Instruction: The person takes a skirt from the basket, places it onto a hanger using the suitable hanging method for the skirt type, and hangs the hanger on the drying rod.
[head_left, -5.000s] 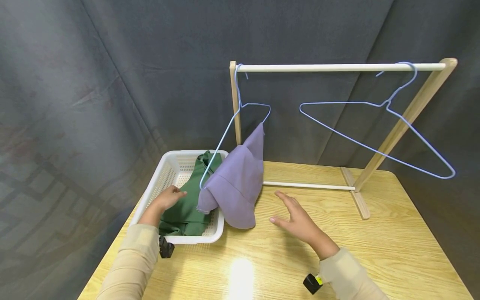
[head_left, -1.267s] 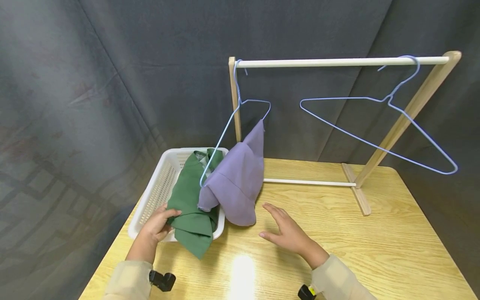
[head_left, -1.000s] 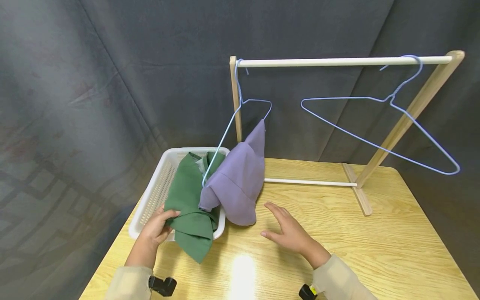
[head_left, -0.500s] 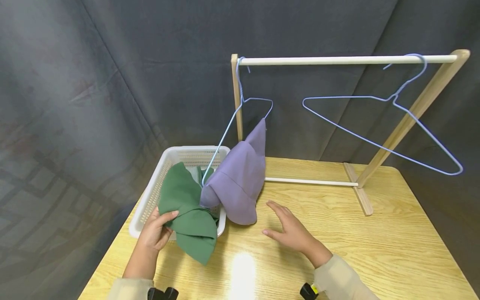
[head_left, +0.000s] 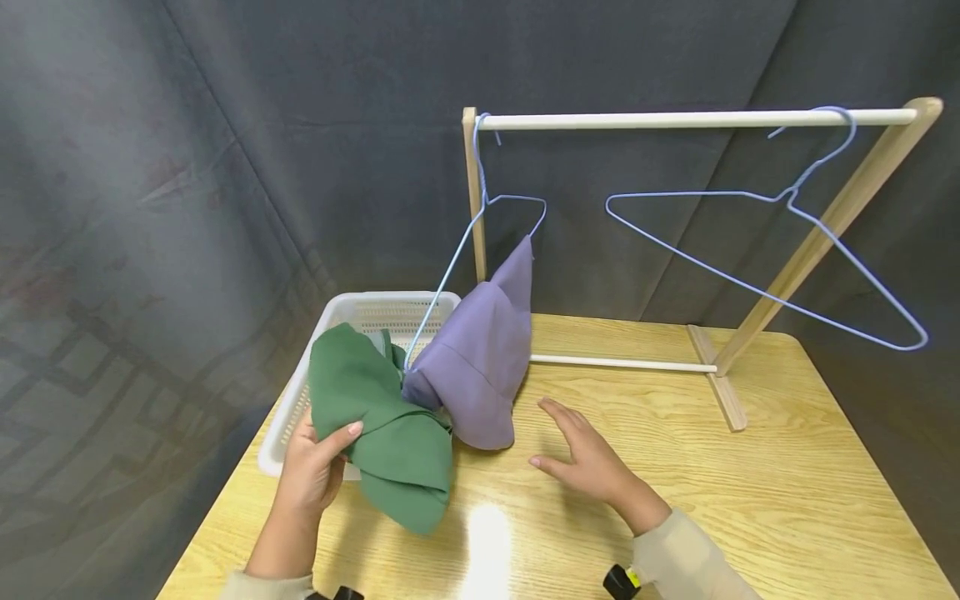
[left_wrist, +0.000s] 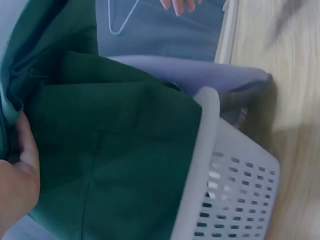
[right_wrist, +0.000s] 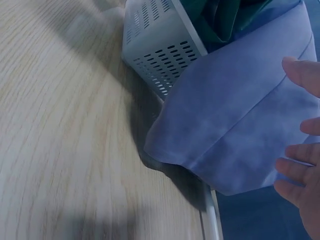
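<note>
A bunched green cloth garment (head_left: 382,417) is in my left hand (head_left: 309,462), thumb on top and the other fingers hidden beneath it. The garment covers the near part of the white perforated basket (head_left: 273,433) and droops past its front edge. In the left wrist view the green garment (left_wrist: 115,135) shows a stitched seam. A purple cloth (head_left: 480,358) hangs on the left blue wire hanger (head_left: 457,250), partly over the basket's right side. To the right of the purple cloth, my right hand (head_left: 592,462) hovers above the table, fingers spread and holding nothing.
A rack with a white top rail (head_left: 675,121) and wooden legs (head_left: 825,233) stands at the back. A bare blue hanger (head_left: 720,279) hangs at its right end. A white lower bar (head_left: 622,362) runs above the wooden table (head_left: 787,500). Grey curtain (head_left: 360,125) lies behind.
The left hand first reached into the basket, then gripped the green garment and lifted it up and towards me. Lately the garment has swung right. The right hand has barely moved.
</note>
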